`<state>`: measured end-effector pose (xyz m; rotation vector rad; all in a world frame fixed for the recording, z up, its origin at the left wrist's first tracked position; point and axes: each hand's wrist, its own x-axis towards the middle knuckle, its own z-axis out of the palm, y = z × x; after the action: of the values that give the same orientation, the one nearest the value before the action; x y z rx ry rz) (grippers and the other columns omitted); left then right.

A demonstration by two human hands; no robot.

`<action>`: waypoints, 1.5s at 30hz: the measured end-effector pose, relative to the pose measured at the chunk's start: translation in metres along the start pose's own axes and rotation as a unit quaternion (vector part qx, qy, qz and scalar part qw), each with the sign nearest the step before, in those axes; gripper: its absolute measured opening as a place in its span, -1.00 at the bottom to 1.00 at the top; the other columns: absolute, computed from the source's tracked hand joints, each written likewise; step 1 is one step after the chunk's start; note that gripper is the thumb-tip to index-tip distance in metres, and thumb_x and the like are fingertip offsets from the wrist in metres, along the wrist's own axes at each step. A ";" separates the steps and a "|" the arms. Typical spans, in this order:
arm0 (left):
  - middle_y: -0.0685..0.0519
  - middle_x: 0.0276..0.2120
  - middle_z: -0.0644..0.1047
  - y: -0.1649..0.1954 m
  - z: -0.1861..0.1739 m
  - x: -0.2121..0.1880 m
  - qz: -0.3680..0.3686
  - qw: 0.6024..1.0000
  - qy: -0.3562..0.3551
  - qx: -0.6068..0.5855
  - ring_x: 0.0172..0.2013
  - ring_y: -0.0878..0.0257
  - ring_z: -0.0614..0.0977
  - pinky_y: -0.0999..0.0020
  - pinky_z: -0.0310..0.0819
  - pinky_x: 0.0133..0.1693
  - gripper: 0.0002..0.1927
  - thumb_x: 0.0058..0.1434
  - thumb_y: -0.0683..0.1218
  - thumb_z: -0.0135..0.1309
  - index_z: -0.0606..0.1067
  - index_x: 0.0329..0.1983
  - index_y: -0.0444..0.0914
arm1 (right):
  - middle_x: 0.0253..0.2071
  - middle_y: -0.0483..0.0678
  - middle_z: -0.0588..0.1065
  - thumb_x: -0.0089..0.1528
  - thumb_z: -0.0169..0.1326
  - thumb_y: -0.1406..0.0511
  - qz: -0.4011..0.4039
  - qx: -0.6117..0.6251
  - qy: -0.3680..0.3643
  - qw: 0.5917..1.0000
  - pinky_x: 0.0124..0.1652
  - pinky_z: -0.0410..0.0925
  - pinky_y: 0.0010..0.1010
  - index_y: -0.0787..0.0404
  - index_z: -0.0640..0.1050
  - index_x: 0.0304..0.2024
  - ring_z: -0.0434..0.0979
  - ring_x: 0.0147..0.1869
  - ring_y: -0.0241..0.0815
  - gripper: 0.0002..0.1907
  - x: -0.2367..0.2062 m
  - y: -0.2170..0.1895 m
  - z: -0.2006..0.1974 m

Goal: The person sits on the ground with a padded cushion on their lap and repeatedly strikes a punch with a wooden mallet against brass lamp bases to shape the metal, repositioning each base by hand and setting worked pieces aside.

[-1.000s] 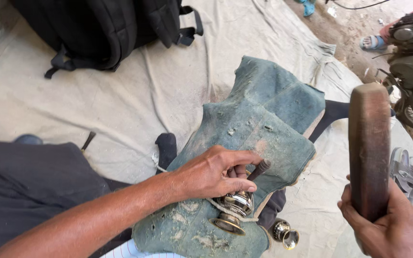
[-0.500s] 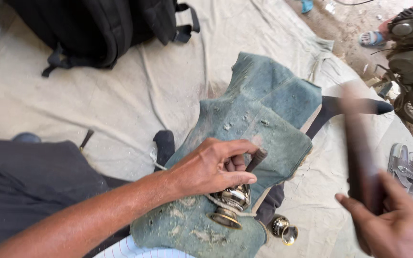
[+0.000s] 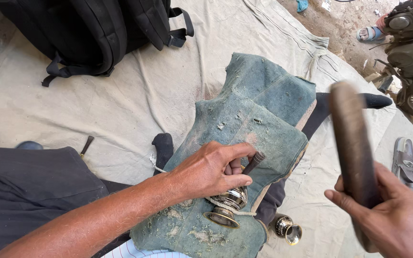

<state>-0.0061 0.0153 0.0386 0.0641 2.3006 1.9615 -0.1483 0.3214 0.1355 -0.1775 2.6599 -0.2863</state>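
- Brass piece (image 3: pixel 228 205): small turned metal item, polished, with a flared round foot and a bulbous body. It lies on its side on the worn blue-green cloth (image 3: pixel 249 124), at that cloth's near end. Judged hard, rigid and dense for its size; the polish likely makes it slick, and the thin flared rim is the part most open to denting.
- Left hand (image 3: pixel 211 169): closed over the upper end of the brass piece, fingers curled, pinning it to the cloth. It also pinches a short dark rod-like tool (image 3: pixel 253 163) that stands up from the piece. Best hold is judged to be the body, not the rim.
- String (image 3: pixel 235 212): thin pale cord passing across the brass piece, over the cloth.
- Right hand (image 3: pixel 388 215): to the right of the cloth, wrapped around the lower end of a long dark wooden bat (image 3: pixel 352 143), held upright and motion-blurred. Bat judged stiff and fairly weighty; the grip is at its base.
- Second brass piece (image 3: pixel 288 229): just beside the cloth's near right edge, on the pale ground sheet (image 3: pixel 168 95), untouched.
- Black backpack (image 3: pixel 92 33): well beyond the cloth, to the far left.
- Engine part (image 3: pixel 412 52): beyond the cloth, to the far right.
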 end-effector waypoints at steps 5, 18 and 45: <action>0.09 -0.54 0.57 0.000 -0.001 0.001 0.027 1.000 -0.006 0.013 -0.49 0.33 0.67 0.40 0.63 -0.42 -0.58 0.12 -0.06 0.31 0.55 0.04 -0.27 | -0.21 -0.08 0.63 -0.06 0.39 0.42 -0.067 0.096 -0.062 0.991 -0.08 0.53 -0.25 0.23 0.57 0.16 0.71 -0.12 -0.19 -0.31 0.000 0.003 -0.008; 0.10 -0.53 0.55 0.000 -0.001 0.000 0.021 1.000 0.010 0.012 -0.48 0.36 0.66 0.41 0.62 -0.43 -0.58 0.12 -0.07 0.31 0.53 0.03 -0.27 | -0.37 0.14 0.55 0.18 0.23 0.53 -0.074 0.205 0.106 0.970 -0.38 0.51 -0.21 0.37 0.38 0.40 0.64 -0.26 -0.09 -0.28 -0.021 -0.015 0.001; -0.08 -0.26 0.69 -0.146 -0.122 -0.096 -0.354 0.882 0.204 0.236 -0.19 0.00 0.74 0.11 0.60 -0.07 -0.71 0.18 0.03 0.23 0.60 -0.06 -0.14 | -0.25 0.16 0.57 0.11 0.24 0.54 0.184 0.519 0.040 0.834 -0.27 0.48 -0.33 0.41 0.47 0.17 0.62 -0.28 -0.14 -0.45 -0.032 0.089 0.260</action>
<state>0.0818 -0.1386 -0.0807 -1.0749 2.4592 1.0946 -0.0088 0.3688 -0.0985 0.6866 2.1542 -1.5290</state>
